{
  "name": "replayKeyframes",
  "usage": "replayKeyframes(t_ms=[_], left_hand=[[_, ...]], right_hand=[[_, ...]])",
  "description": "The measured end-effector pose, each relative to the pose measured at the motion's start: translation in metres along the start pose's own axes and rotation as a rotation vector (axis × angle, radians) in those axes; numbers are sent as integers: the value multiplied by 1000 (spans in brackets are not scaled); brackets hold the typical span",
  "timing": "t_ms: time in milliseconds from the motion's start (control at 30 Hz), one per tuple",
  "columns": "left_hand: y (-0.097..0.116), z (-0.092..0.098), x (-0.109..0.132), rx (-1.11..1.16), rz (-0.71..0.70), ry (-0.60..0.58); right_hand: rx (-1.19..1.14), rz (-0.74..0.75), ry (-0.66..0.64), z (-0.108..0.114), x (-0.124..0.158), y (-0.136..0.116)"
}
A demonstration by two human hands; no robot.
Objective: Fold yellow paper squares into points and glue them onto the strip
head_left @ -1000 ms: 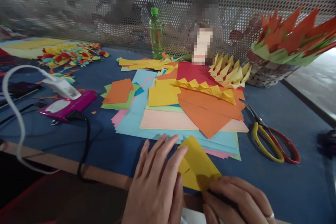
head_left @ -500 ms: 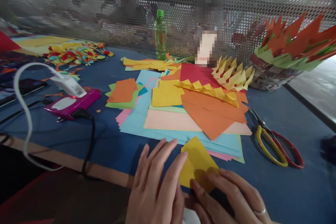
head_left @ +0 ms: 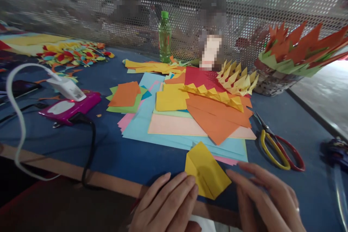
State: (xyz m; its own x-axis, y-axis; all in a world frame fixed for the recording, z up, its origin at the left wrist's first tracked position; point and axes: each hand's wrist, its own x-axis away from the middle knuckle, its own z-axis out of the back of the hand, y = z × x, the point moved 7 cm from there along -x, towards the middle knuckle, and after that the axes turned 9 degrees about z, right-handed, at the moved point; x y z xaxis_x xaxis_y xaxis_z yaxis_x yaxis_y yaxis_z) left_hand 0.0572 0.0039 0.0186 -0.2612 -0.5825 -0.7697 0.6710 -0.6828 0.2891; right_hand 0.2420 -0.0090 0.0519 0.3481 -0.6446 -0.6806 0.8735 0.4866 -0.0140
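Observation:
A yellow paper square point(head_left: 205, 166) with a fold line lies at the front edge of the blue table, one corner pointing away from me. My left hand point(head_left: 168, 203) rests at its left side, fingers stretched out and fingertips on the paper's edge. At the right corner is my right hand point(head_left: 268, 195), fingers apart; its index fingertip is at or beside that corner, and I cannot tell if it touches. Just beyond lies a stack of light blue sheets point(head_left: 136, 127) topped with yellow squares point(head_left: 171, 98), orange paper point(head_left: 217, 119) and a folded yellow zigzag strip point(head_left: 212, 94).
Scissors point(head_left: 274, 148) with yellow and red handles lie right of the stack. A basket point(head_left: 274, 79) edged with paper points stands back right. A green bottle point(head_left: 164, 38) is at the back. A purple power strip point(head_left: 73, 107) with a white charger point(head_left: 66, 87) and cables sits left.
My right hand has moved right, off the paper's lower part. My left hand has slid down along the left edge. The yellow square's near corner now shows uncovered.

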Motion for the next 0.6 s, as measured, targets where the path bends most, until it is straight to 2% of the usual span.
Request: replayKeyframes(t_ms=[133, 233, 333, 433, 500, 567, 600], left_hand=[[0, 0, 1, 17, 30, -10], [1, -2, 4, 25, 22, -24], [1, 3, 4, 25, 7, -10], [2, 6, 1, 2, 20, -99], [5, 8, -2, -11, 12, -161], [8, 10, -3, -21, -11, -185], [10, 10, -4, -28, -26, -194]], right_hand=[[9, 32, -136, -8, -11, 11], [-72, 104, -126, -9, -23, 1], [-48, 161, -87, -2, -26, -6], [96, 251, -48, 4, -17, -10], [206, 310, 59, 11, -8, -13], [290, 260, 235, 20, 0, -14], [298, 243, 203, 16, 1, -15]])
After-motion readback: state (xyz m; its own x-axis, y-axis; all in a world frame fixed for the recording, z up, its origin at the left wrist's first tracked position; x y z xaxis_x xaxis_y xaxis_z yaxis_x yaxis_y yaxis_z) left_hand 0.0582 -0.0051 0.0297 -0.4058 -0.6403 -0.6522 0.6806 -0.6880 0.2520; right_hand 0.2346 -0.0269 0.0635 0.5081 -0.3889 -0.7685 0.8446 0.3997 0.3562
